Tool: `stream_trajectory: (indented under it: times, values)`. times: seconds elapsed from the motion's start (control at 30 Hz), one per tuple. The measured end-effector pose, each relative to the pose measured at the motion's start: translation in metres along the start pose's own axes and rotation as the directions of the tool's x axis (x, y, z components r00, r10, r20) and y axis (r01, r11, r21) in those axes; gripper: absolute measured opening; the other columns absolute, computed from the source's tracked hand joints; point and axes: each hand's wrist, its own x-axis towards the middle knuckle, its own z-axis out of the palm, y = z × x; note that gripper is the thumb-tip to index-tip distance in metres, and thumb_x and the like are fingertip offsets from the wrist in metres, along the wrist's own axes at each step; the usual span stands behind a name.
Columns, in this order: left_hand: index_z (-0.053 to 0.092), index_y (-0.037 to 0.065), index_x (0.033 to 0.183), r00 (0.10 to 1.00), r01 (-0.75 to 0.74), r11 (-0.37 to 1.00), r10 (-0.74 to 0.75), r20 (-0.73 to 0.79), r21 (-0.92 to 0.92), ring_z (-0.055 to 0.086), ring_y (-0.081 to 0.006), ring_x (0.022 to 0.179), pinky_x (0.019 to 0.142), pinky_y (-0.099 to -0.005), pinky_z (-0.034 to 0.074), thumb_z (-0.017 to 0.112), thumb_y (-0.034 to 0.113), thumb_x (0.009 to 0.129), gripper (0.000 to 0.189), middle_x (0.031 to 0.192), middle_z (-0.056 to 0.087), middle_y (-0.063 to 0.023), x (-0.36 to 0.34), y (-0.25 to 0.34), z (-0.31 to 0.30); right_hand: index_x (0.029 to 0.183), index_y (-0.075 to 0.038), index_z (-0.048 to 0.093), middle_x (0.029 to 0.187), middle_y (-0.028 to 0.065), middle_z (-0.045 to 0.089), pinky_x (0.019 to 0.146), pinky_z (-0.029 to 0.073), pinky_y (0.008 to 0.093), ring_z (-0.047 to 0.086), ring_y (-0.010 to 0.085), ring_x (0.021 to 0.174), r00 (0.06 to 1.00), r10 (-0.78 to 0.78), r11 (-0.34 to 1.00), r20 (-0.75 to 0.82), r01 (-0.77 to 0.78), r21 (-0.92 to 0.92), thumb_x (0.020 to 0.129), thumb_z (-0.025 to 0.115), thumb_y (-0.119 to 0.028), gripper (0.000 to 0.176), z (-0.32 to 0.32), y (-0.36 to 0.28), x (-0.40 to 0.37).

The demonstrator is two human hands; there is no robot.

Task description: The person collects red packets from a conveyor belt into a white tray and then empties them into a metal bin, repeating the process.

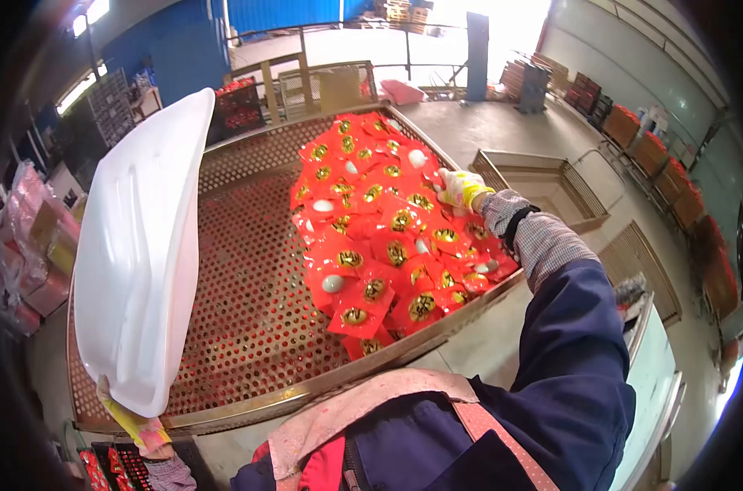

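My left hand (136,425), in a yellow patterned glove, grips the lower end of a large white plastic tub (138,245). The tub stands tilted on its side over the left part of a perforated metal tray (244,278). Glossy red packets (396,221) with gold print are heaped on the tray's right half. Whitish egg-like spots show among them. At the heap's upper right edge, by the tray's rim, is my right hand (461,190) in a white and yellow glove. Its fingers look curled against the packets; anything inside them is hidden.
Beyond my right arm an empty-looking metal tray (543,184) sits lower down. Crates of red packets (674,176) line the right wall. A black crate (236,106) of red goods stands behind the tub, and plastic-wrapped bundles (32,237) are at the left.
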Motion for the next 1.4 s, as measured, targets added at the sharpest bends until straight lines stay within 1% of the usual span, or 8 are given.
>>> stream_trajectory:
  times: [0.1, 0.3, 0.43, 0.57, 0.93, 1.07, 1.17, 1.4]
  values:
    - [0.049, 0.006, 0.129, 0.986, -0.115, 0.993, 0.117, -0.120, 0.019, 0.056, -0.0273, 0.110, 0.093, -0.0414, 0.046, 0.061, 0.037, 0.083, 0.057, 0.125, 0.055, -0.0093, -0.034, 0.007, 0.003, 0.098, -0.010, 0.069, 0.103, 0.0139, 0.068, 0.078, 0.054, 0.0403, 0.065, 0.0278, 0.100, 0.968, 0.059, 0.987, 0.243, -0.019, -0.161, 0.080, 0.063, -0.029, 0.027, -0.019, -0.001, -0.008]
    - [0.058, 0.008, 0.119, 0.975, -0.112, 0.983, 0.081, -0.209, -0.144, 0.058, -0.0255, 0.106, 0.091, -0.0401, 0.048, 0.062, 0.033, 0.082, 0.045, 0.118, 0.061, -0.0069, -0.066, 0.012, -0.016, 0.102, -0.004, 0.062, 0.099, 0.0156, 0.065, 0.060, 0.054, 0.0384, 0.068, 0.0279, 0.075, 0.853, -0.343, 0.881, -0.393, 0.148, -0.449, 0.078, 0.058, -0.012, 0.026, 0.067, 0.007, 0.016]
    - [0.058, 0.008, 0.119, 0.934, -0.208, 0.969, 0.155, -0.323, -0.136, 0.058, -0.0249, 0.106, 0.091, -0.0396, 0.048, 0.063, 0.031, 0.082, 0.044, 0.119, 0.060, -0.0063, -0.100, 0.005, -0.020, 0.096, -0.005, 0.062, 0.089, 0.0120, 0.061, 0.057, 0.053, 0.0381, 0.065, 0.0251, 0.078, 0.875, -0.429, 0.521, 0.224, 0.442, -0.730, 0.081, 0.053, -0.011, 0.018, 0.042, 0.008, 0.001]
    - [0.057, 0.007, 0.121, 0.923, -0.212, 0.974, 0.172, -0.343, -0.083, 0.058, -0.0243, 0.108, 0.092, -0.0394, 0.047, 0.062, 0.031, 0.083, 0.045, 0.121, 0.059, -0.0061, -0.132, 0.002, -0.041, 0.094, -0.007, 0.061, 0.090, 0.0117, 0.062, 0.057, 0.053, 0.0357, 0.066, 0.0244, 0.077, 0.830, -0.538, 0.764, -0.144, 0.409, -0.500, 0.083, 0.053, -0.013, 0.015, 0.039, 0.022, 0.015]
    - [0.013, 0.004, 0.148, 0.783, -0.551, 0.755, 0.615, -0.092, 0.356, 0.033, -0.0320, 0.134, 0.109, -0.0452, 0.032, 0.070, 0.045, 0.075, 0.101, 0.150, 0.020, -0.0149, -0.348, -0.032, -0.036, 0.094, -0.007, 0.063, 0.087, 0.0138, 0.065, 0.065, 0.053, 0.0370, 0.067, 0.0267, 0.078, 0.620, -0.737, 0.557, 0.270, 0.783, -0.278, 0.085, 0.052, -0.011, 0.016, -0.040, 0.024, 0.040]
    - [0.041, 0.003, 0.127, 0.600, -0.414, 0.549, 0.764, -0.236, 0.726, 0.049, -0.0307, 0.118, 0.103, -0.0405, 0.039, 0.062, 0.030, 0.084, 0.056, 0.126, 0.050, -0.0153, -0.333, -0.048, -0.043, 0.097, -0.006, 0.063, 0.093, 0.0144, 0.062, 0.067, 0.053, 0.0363, 0.066, 0.0265, 0.081, 0.735, -0.660, 0.681, 0.156, 0.673, -0.288, 0.086, 0.052, -0.012, 0.017, -0.088, 0.031, -0.018]
    - [0.050, 0.002, 0.127, 0.952, -0.305, 0.735, 0.230, -0.201, -0.606, 0.058, -0.0208, 0.104, 0.094, -0.0339, 0.046, 0.060, 0.044, 0.083, 0.062, 0.112, 0.061, -0.0098, -0.336, -0.024, -0.040, 0.099, -0.005, 0.062, 0.097, 0.0149, 0.059, 0.068, 0.053, 0.0358, 0.065, 0.0263, 0.082, 0.743, -0.664, 0.707, 0.080, 0.659, -0.258, 0.086, 0.052, -0.013, 0.018, -0.108, 0.001, -0.077]
    - [0.057, 0.002, 0.115, 0.891, -0.447, 0.699, 0.292, -0.348, -0.559, 0.061, -0.0196, 0.100, 0.091, -0.0346, 0.049, 0.064, 0.031, 0.084, 0.043, 0.109, 0.063, -0.0089, -0.380, 0.002, -0.159, 0.105, -0.003, 0.061, 0.108, 0.0159, 0.054, 0.071, 0.053, 0.0346, 0.064, 0.0259, 0.086, 0.698, -0.715, 0.698, -0.042, 0.709, -0.097, 0.088, 0.053, -0.014, 0.021, -0.131, -0.088, -0.257]
